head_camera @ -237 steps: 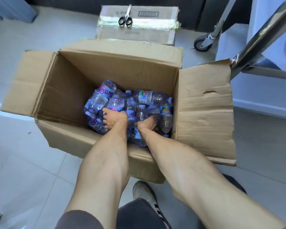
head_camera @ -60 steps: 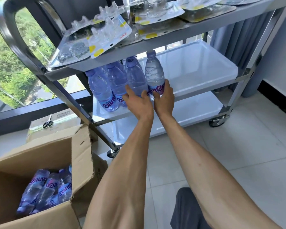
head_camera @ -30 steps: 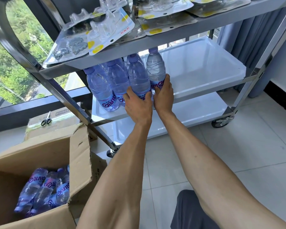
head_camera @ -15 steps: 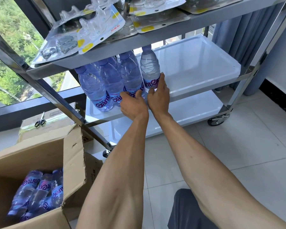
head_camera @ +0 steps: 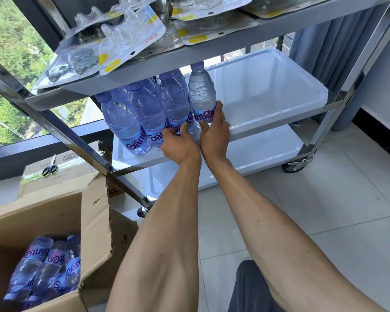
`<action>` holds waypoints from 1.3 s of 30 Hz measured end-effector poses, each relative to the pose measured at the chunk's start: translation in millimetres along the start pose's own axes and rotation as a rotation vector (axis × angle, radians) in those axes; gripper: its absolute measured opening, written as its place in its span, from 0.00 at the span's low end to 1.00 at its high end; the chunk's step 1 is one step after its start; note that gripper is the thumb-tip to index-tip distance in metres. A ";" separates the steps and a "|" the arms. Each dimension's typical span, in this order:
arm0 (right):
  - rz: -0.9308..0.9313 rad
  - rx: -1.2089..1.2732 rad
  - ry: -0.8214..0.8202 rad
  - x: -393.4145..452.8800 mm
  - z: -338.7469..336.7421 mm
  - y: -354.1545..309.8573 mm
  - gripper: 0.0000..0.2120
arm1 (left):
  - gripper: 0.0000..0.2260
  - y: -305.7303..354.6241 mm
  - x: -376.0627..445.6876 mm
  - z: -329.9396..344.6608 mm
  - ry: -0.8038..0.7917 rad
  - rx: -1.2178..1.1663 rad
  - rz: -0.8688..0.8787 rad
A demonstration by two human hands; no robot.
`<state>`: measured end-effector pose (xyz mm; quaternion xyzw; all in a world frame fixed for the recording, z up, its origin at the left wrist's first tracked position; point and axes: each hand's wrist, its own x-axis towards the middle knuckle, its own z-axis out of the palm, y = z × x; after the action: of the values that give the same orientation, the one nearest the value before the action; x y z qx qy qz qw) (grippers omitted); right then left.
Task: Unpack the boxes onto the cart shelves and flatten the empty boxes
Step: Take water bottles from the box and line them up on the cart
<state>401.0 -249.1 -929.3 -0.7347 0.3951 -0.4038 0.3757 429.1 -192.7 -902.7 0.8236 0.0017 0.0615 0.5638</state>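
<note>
Head | rightmost bottle upright, cap up | right hand touching

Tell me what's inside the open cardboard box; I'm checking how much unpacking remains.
Water bottles lie heaped in the cardboard box. Its near wall hides how many lie lower.

Steel three-tier cart: top shelf carries clear plastic blister packs; white middle tray carries upright clear water bottles with purple labels, clustered at its left end. Tiled floor carries open brown cardboard box.
</note>
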 end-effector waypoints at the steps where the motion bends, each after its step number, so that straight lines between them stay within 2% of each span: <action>1: 0.005 0.002 0.003 0.0 -0.2 -1.1 0.32 | 0.15 -0.3 -0.7 0.8 0.004 0.000 0.006; 9: 0.040 0.004 0.000 -3.6 -3.6 -13.7 0.33 | 0.14 -10.3 5.8 -1.1 -0.001 0.079 0.065; 14: 0.182 0.148 0.060 6.9 -6.3 -26.6 0.28 | 0.14 -8.5 9.0 -1.6 -0.017 0.087 0.052; 18: 0.170 0.134 0.061 11.1 -5.2 -26.8 0.26 | 0.14 -6.0 10.0 -3.3 -0.030 0.065 0.019; 27: 0.134 0.082 0.070 6.0 -5.2 -23.4 0.30 | 0.13 0.0 7.8 -4.9 0.003 0.048 -0.048; 29: 0.136 0.081 0.071 7.3 -6.7 -23.8 0.30 | 0.12 0.3 5.3 -7.6 0.001 0.091 -0.012; 31: 0.143 0.076 0.067 7.3 -6.7 -23.6 0.29 | 0.12 -3.0 2.2 -15.4 0.003 0.199 0.099; 34: 0.148 0.078 0.060 8.3 -6.3 -24.1 0.29 | 0.22 -10.9 3.0 -34.2 0.100 0.325 0.245; 37: 0.154 0.079 0.075 8.6 -5.6 -25.1 0.27 | 0.40 -6.9 11.3 -45.5 0.203 0.401 0.190; 39: 0.146 0.067 0.086 7.4 -5.1 -25.2 0.27 | 0.49 -2.7 14.9 -44.8 0.171 0.448 0.151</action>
<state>406.1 -246.6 -903.2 -0.6730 0.4496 -0.4195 0.4111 439.5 -149.1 -887.7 0.9176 0.0016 0.1711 0.3588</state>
